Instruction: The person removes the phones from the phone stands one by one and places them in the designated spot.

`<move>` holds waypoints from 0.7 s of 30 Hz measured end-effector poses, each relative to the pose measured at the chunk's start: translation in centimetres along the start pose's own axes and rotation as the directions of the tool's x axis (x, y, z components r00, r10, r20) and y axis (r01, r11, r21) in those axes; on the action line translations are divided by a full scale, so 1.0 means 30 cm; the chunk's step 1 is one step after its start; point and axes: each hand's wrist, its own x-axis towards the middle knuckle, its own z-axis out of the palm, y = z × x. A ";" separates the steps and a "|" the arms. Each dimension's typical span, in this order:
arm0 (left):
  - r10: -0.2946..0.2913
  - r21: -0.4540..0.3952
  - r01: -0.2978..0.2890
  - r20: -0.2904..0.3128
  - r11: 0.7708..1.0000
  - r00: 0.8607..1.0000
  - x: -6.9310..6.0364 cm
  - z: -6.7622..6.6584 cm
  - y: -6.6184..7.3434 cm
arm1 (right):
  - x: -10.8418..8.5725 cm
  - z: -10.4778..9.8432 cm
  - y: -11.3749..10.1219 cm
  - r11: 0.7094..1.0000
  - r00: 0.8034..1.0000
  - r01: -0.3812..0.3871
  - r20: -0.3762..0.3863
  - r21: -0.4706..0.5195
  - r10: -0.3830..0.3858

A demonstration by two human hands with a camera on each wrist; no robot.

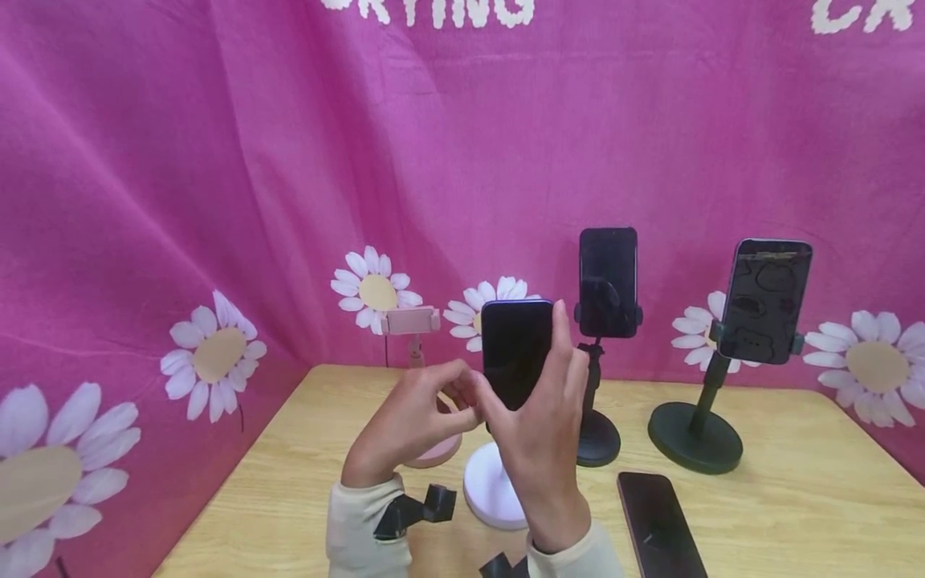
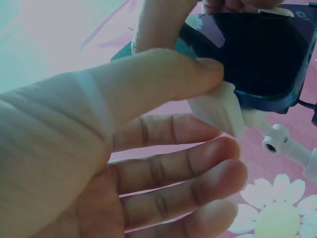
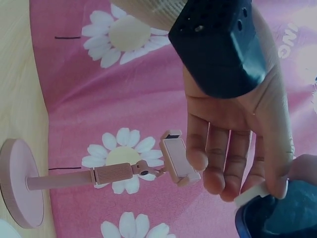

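In the head view, a dark smartphone (image 1: 515, 349) stands upright above the round white base of a phone stand (image 1: 493, 491). My right hand (image 1: 543, 429) grips the phone, fingers along its right edge and thumb at its lower left. My left hand (image 1: 415, 417) is at the phone's left side. Up close in the left wrist view, its thumb and index finger pinch the white clamp (image 2: 218, 109) at the phone's edge, while the other fingers extend loosely. In the right wrist view, the left hand (image 3: 233, 134) holds that clamp piece; the phone's back is hidden.
A pink phone stand (image 1: 410, 321) with an unfilled clamp is behind my left hand. To the right, a black stand (image 1: 598, 440) and a dark green stand (image 1: 695, 437) each hold a phone. Another phone (image 1: 659, 522) lies on the wooden table (image 1: 267, 498). A pink daisy-print cloth (image 1: 462, 160) hangs behind.
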 end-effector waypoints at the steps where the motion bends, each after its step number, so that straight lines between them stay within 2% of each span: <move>1: -0.002 0.005 0.002 -0.001 1.000 1.000 -0.002 0.000 0.001 | -0.002 0.000 0.001 1.000 1.000 -0.001 0.003 -0.002 0.001; 7: -0.018 0.019 0.018 -0.016 1.000 1.000 -0.005 -0.003 0.010 | -0.005 0.002 0.002 1.000 1.000 0.005 0.002 0.002 -0.005; 11: -0.009 0.034 0.009 -0.011 0.999 1.000 0.000 -0.003 0.009 | -0.001 0.001 0.002 1.000 1.000 0.006 -0.002 0.008 -0.006; 21: 0.059 0.034 -0.059 -0.013 0.998 0.998 0.008 0.004 -0.002 | 0.004 0.000 0.008 0.999 1.000 0.011 -0.026 0.030 -0.011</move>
